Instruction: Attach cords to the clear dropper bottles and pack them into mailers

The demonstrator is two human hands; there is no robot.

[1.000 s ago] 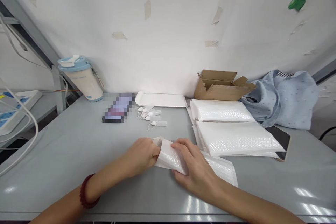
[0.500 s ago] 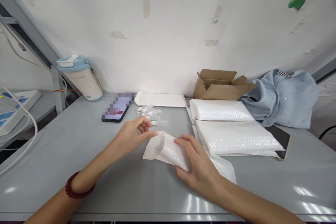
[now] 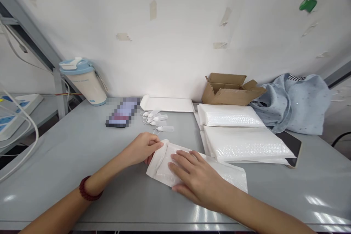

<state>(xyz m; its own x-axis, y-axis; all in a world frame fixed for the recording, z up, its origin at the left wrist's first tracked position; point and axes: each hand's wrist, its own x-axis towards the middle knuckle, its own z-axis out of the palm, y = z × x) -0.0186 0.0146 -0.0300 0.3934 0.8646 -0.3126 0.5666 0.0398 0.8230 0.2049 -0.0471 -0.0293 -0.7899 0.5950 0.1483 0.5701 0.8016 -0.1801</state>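
Observation:
A white bubble mailer lies on the grey table in front of me, its flap end toward the left. My left hand pinches the upper left corner of that mailer between thumb and fingers. Flat on top of the mailer rests my right hand, fingers spread. Part of another white bubble mailer shows beyond my right wrist. Just past my left hand lie several small clear dropper bottles with white tips.
Stacked bubble mailers lie at right, before an open cardboard box. A single mailer lies by the wall. A phone and a tumbler stand left; a dark phone and blue cloth are right.
The mailer has gone from being held up with its mouth gaping to lying flatter. My right hand has opened from a grip round it to a flat press on top.

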